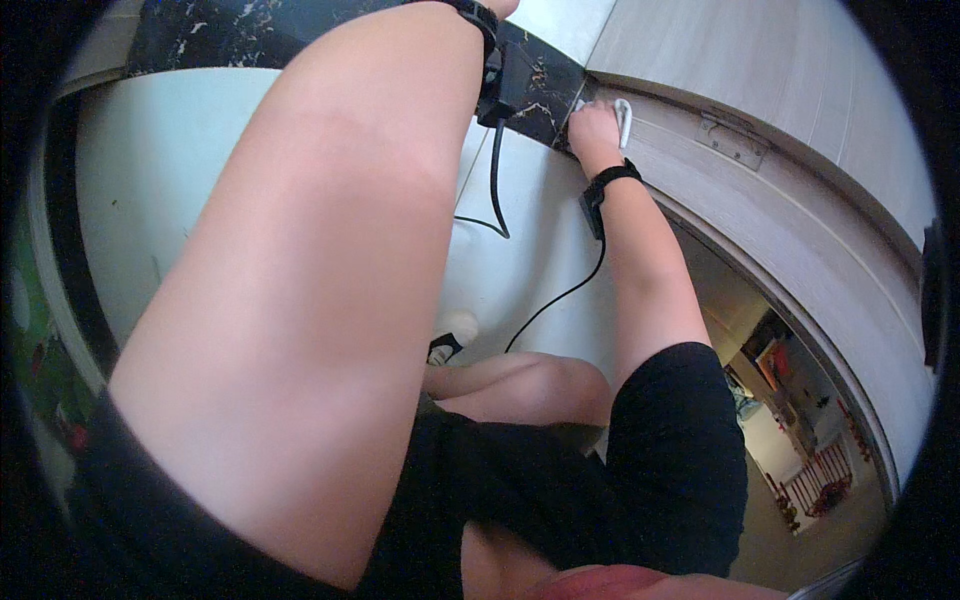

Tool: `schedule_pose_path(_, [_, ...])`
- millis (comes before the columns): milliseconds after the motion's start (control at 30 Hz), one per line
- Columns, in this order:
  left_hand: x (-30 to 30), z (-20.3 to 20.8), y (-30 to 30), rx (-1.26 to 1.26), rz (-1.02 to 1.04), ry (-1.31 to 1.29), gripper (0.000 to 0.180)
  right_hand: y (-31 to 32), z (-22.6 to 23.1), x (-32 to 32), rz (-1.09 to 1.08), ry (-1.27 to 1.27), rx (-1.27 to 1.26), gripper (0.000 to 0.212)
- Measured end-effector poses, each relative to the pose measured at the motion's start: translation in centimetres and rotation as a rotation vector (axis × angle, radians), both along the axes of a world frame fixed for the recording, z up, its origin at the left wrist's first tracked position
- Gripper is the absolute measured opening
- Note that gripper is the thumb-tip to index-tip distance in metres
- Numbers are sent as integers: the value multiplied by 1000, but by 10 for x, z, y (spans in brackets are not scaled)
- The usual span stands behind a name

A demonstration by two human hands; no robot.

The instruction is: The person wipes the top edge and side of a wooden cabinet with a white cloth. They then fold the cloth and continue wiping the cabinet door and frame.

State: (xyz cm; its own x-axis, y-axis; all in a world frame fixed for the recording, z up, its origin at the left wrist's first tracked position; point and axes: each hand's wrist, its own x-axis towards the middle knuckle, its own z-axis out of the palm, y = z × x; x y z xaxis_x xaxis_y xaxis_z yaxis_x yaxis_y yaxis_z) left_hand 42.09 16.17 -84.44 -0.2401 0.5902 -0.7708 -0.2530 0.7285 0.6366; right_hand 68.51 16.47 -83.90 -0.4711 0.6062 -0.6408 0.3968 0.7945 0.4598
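At the foot of a pale wood door frame [680, 125], my right hand [597, 130] is closed around a white cloth [625, 122]. The folded edge of the cloth sticks out beside the fingers. The hand is at the corner where the frame meets a dark marbled strip [545, 85]. My left forearm fills much of the left side and reaches to the top edge. Only a sliver of my left hand [503, 7] shows there, and its fingers are out of the picture.
Each wrist carries a black strap, with black cables [497, 185] hanging over the white tiles [530, 265]. A metal hinge [735, 142] is set in the frame. A bent leg [530, 388] and a shoe [452, 338] are below. Beyond the doorway stands a red-barred rack [815, 487].
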Motion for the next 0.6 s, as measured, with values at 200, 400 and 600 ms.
schedule_pose_path(200, [-4,36,-15,57,-293,97,45,-24,-10,20,-7,-32,-74,23])
schedule_pose_path(400, [-19,27,-2,147,-170,227,50,-33,17,18,-18,1,-64,25])
schedule_pose_path(600, [-7,34,5,88,-35,-16,52,-5,38,-4,140,-55,143,27])
